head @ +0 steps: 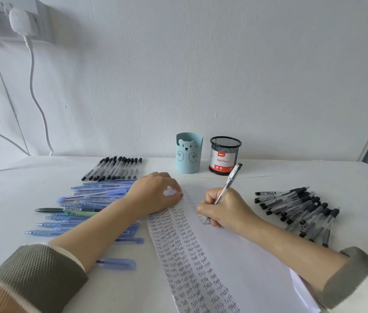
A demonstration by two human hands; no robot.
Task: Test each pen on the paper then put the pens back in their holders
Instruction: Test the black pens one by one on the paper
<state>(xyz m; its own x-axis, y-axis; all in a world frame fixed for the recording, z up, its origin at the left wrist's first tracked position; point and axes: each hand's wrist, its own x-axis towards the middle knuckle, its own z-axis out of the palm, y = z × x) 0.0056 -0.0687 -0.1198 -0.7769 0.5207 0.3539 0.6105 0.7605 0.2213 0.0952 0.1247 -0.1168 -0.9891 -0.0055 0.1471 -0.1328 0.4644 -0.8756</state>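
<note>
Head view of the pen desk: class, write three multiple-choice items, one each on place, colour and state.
1. The black wire-mesh pen holder stands where from the light blue bear-faced pen holder? A left B right C behind
2. The knitted sleeve cuffs are? A olive green B red C blue
3. The right hand? A lies open B grips a clear black-capped pen C lifts a holder
Answers: B, it stands rightward; A, both cuffs show olive; B, the pen's tip meets the white paper sheet.
</note>
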